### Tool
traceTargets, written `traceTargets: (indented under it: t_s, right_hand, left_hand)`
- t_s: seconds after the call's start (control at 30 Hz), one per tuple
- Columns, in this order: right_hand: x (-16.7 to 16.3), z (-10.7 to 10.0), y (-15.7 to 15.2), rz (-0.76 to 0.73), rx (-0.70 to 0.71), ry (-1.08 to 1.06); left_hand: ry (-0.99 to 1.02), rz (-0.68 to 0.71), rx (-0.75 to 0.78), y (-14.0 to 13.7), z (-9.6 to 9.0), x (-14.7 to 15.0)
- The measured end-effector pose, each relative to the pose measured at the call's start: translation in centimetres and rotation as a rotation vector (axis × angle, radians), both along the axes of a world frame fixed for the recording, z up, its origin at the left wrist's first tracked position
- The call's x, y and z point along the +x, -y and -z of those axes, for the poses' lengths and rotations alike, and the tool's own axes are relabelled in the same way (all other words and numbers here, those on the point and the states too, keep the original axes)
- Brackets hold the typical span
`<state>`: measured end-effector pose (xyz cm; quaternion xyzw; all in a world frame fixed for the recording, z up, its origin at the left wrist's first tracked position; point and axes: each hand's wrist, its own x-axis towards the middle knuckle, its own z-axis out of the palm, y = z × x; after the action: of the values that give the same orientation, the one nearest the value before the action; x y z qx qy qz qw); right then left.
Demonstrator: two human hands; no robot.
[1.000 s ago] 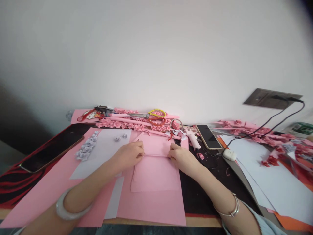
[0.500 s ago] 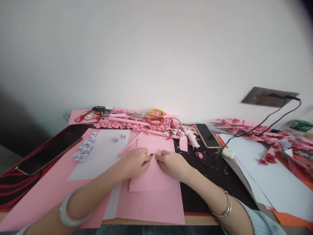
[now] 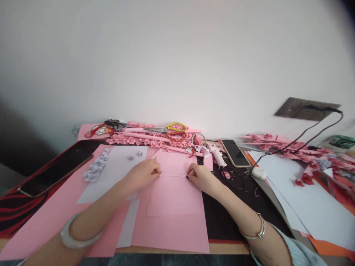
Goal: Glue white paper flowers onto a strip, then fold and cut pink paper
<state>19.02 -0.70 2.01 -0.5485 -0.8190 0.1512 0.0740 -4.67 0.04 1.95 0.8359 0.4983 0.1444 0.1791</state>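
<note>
A folded sheet of pink paper (image 3: 174, 168) lies on top of another pink sheet (image 3: 177, 197), its folded edge running crosswise between my hands. The left corner of that edge is pinched by my left hand (image 3: 146, 171), fingers closed. At the right corner my right hand (image 3: 202, 179) pinches it the same way, thumb and finger together. Beneath them spreads a larger pink sheet (image 3: 177, 234). Left of my left hand, white paper (image 3: 116, 168) carries a row of pale paper flowers (image 3: 97, 166) and two loose blooms (image 3: 135, 155).
Scissors (image 3: 177, 127) lie on pink paper flower stems (image 3: 138, 141) along the wall. A glue gun (image 3: 219, 157), a phone (image 3: 235, 153) and a white earphone case (image 3: 259, 173) sit to the right. A dark phone-like slab (image 3: 57, 170) is at left. White sheets (image 3: 313, 207) overlap at far right.
My hands have moved apart from the middle of the pink paper to its two sides. The fold edge between them now shows, where before the surface looked smooth.
</note>
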Motion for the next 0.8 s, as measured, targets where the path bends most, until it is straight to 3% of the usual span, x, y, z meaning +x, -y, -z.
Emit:
traceTargets:
  t_s: [0.4,0.63,0.8]
  right_hand:
    - [0.1,-1.1,-0.3,0.006,0.114,0.117]
    - [1.1,-2.4,0.7,-0.192,0.065,0.261]
    - [-0.3,-2.0,1.6,-0.253,0.074,0.278]
  left_hand:
    - [0.027,0.002,0.064,0.0,-0.3,0.2]
    - [-0.055,0.133,0.053,0.8,-0.8,-0.1]
    - [-0.091,0.177,0.076,1.4,-0.4,1.1]
